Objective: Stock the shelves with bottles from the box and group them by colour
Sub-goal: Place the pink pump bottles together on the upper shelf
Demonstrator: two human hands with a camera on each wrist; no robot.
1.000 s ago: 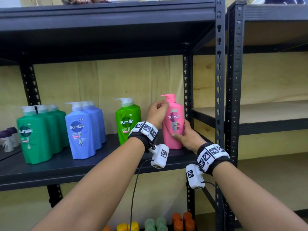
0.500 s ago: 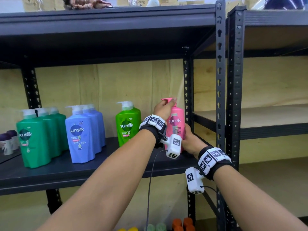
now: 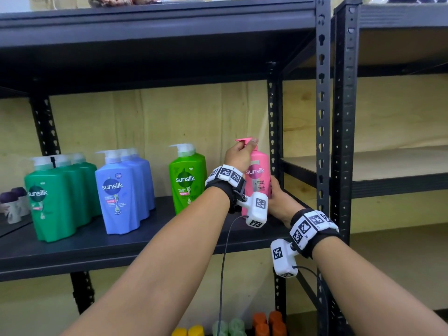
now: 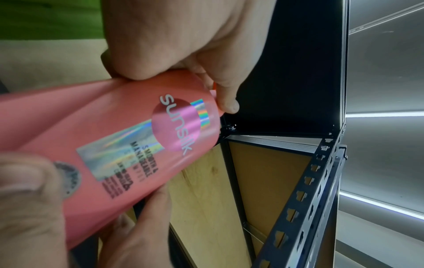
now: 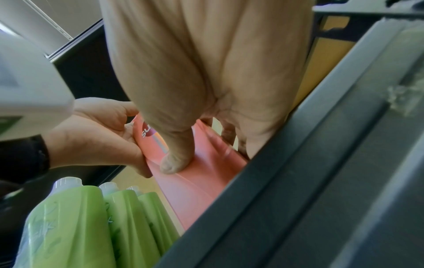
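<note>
Rotated label-forward since earlier, pink bottle (image 3: pixel 258 175) stands gripped by left hand (image 3: pixel 238 155) at pump, right hand (image 3: pixel 278 202) at base.

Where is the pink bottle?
In the head view, the pink bottle stands at the shelf's right end, right of the light green bottle, held by both hands.

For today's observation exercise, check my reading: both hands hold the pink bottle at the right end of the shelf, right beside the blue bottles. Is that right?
One detail is wrong. In the head view the left hand and right hand do hold the pink bottle at the right end of the shelf, but its neighbour is the bright green bottle. The blue bottles stand further left.
</note>
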